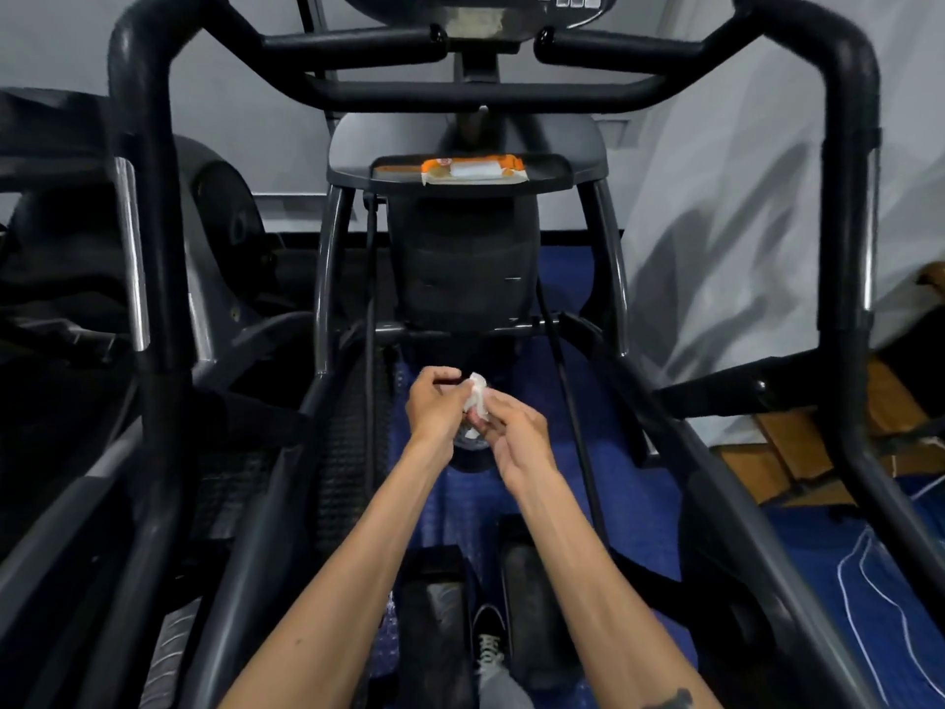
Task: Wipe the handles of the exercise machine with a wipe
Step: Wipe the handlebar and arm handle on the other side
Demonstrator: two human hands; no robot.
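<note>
A small crumpled white wipe (477, 394) sits between my two hands, low in the middle of the view. My left hand (434, 404) pinches its left side with curled fingers, and my right hand (516, 432) holds its lower right part. The exercise machine's tall black left handle (148, 207) rises at the left and the right handle (849, 207) at the right, both far from my hands. Two short inner grips (353, 46) and a curved crossbar (480, 92) run under the console at the top.
An orange pack of wipes (473, 169) lies on the machine's dark tray (549, 172). Black pedals (434, 606) and my shoe (491, 642) are below. Another machine stands at the left, a grey curtain and wooden planks (797, 452) at the right, white cords on blue floor.
</note>
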